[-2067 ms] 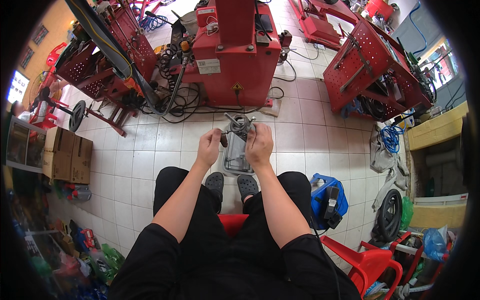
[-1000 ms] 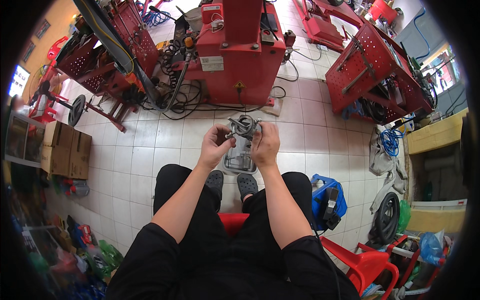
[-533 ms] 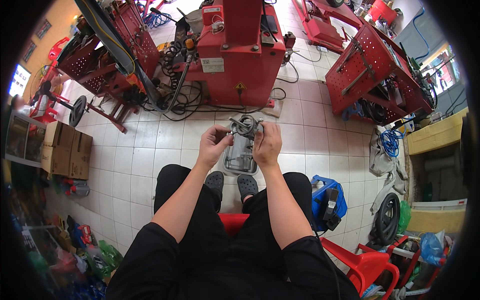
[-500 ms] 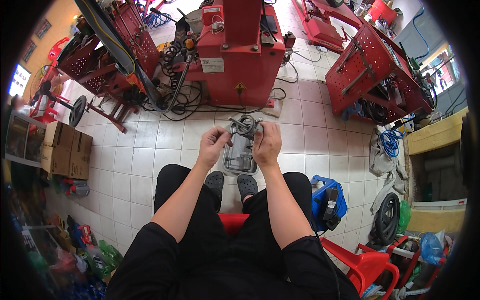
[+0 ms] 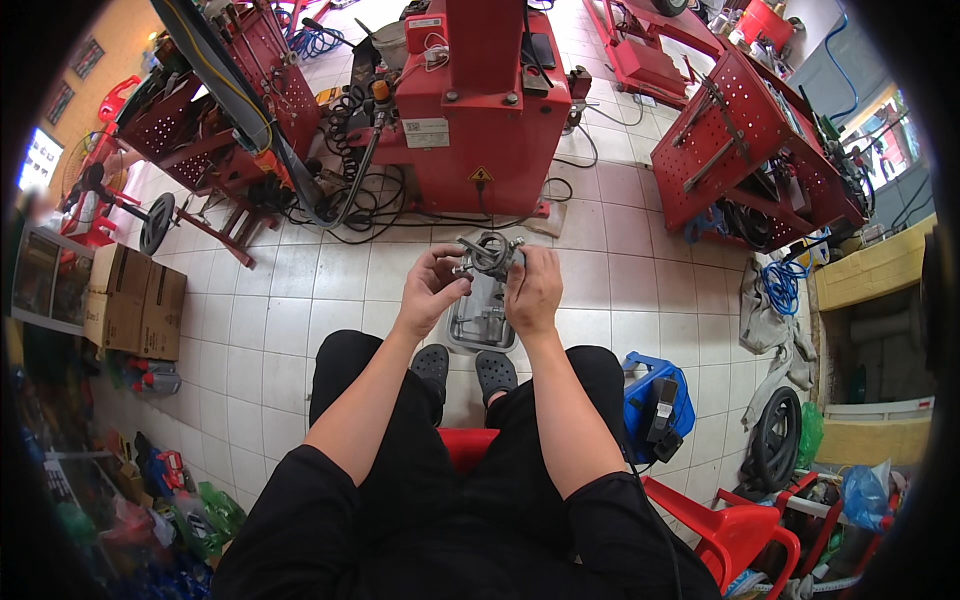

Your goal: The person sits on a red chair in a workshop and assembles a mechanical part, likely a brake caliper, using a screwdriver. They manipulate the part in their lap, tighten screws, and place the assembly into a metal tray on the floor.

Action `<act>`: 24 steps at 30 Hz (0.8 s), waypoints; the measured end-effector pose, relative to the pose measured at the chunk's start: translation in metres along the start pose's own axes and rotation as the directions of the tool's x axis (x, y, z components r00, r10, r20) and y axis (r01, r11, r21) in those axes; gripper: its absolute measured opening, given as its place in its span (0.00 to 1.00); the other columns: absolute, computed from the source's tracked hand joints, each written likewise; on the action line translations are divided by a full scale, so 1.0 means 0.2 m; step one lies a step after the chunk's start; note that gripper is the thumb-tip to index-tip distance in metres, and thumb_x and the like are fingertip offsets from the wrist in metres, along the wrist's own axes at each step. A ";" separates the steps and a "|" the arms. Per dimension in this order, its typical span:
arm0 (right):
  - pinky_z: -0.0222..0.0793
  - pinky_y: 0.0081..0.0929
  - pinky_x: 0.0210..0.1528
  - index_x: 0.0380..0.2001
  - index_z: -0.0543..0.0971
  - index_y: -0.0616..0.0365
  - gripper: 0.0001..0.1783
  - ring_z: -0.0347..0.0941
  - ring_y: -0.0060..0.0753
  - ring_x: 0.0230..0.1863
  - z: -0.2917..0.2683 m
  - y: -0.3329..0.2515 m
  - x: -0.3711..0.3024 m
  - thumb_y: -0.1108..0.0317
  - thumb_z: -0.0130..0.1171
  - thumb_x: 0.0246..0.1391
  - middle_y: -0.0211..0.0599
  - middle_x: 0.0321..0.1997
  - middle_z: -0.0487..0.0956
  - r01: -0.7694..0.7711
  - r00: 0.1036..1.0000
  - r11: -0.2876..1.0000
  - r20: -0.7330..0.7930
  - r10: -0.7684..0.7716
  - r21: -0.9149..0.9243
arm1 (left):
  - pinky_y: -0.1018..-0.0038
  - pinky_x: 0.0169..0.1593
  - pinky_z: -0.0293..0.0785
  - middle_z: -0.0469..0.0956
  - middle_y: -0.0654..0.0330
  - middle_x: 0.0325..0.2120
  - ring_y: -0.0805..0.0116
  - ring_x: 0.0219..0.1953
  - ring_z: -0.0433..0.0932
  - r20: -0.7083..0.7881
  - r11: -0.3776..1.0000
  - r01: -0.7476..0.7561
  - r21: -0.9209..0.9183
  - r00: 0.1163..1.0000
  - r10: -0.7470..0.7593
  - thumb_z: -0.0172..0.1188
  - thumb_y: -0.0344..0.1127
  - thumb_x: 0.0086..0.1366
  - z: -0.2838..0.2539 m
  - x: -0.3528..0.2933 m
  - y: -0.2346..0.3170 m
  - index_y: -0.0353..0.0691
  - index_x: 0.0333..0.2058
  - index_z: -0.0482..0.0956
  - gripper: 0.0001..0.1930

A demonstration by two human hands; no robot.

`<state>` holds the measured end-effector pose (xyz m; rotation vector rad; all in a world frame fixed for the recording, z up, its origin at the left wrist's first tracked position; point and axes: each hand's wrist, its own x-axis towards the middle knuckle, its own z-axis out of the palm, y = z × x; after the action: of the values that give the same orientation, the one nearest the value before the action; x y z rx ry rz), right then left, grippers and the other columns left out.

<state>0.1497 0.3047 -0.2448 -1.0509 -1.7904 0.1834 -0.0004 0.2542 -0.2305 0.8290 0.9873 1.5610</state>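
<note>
A grey metal carburetor-like part (image 5: 490,254) with a round opening is held up in front of my knees. My right hand (image 5: 534,288) grips its right side, thumb and fingers closed on the body. On the other side, my left hand (image 5: 432,290) has its thumb and fingers apart beside a small fitting on the part; whether a fingertip touches it cannot be made out. Below, on the floor between my hands and shoes, lies a grey metal tray (image 5: 482,345) with small parts in it, partly hidden by the held part and my right hand.
A red machine (image 5: 480,150) stands ahead, with black cables and hoses on the tiles before it. Red perforated tool carts (image 5: 715,150) flank it. A blue plastic stool (image 5: 660,395) with a black device is at my right, cardboard boxes (image 5: 130,300) at the far left.
My left hand's thumb and fingers have come apart from their pinch at the part's left side, showing a small fitting there. The right hand's grip and the part stay about the same.
</note>
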 end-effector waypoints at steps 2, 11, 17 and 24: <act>0.63 0.42 0.37 0.36 0.71 0.60 0.10 0.67 0.51 0.37 0.00 0.01 0.00 0.66 0.51 0.53 0.44 0.33 0.72 0.001 1.000 1.000 0.000 -0.001 0.000 | 0.79 0.31 0.67 0.75 0.61 0.22 0.73 0.25 0.75 0.059 0.994 -0.028 0.106 0.998 0.022 0.52 0.37 0.67 -0.05 0.01 -0.03 0.37 0.33 0.72 0.09; 0.64 0.41 0.35 0.32 0.72 0.62 0.11 0.68 0.51 0.35 0.01 -0.02 -0.01 0.66 0.53 0.47 0.45 0.29 0.72 -0.108 0.991 0.993 0.087 0.104 0.040 | 0.80 0.31 0.65 0.77 0.58 0.22 0.77 0.25 0.71 0.112 0.986 0.015 0.168 0.993 -0.034 0.43 0.42 0.70 -0.13 0.04 -0.13 0.37 0.28 0.72 0.17; 0.65 0.41 0.35 0.28 0.72 0.62 0.15 0.69 0.51 0.34 0.01 -0.06 -0.01 0.62 0.59 0.40 0.46 0.27 0.73 -0.239 0.964 0.970 0.129 0.232 0.041 | 0.79 0.29 0.62 0.76 0.60 0.20 0.78 0.23 0.67 0.074 0.977 0.032 0.213 0.996 -0.049 0.44 0.50 0.69 -0.10 0.03 -0.12 0.37 0.22 0.70 0.24; 0.65 0.39 0.35 0.28 0.72 0.62 0.18 0.69 0.50 0.34 0.00 -0.07 -0.01 0.62 0.63 0.33 0.46 0.28 0.73 -0.321 0.938 0.946 0.151 0.311 0.052 | 0.80 0.30 0.62 0.75 0.61 0.20 0.78 0.24 0.67 0.085 0.969 0.006 0.247 0.996 -0.028 0.45 0.45 0.69 -0.10 0.01 -0.10 0.35 0.22 0.72 0.21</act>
<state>0.1420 0.2960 -0.2387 -1.2943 -1.7136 0.5310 -0.0097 0.2553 -0.2571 1.0494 1.1353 1.3916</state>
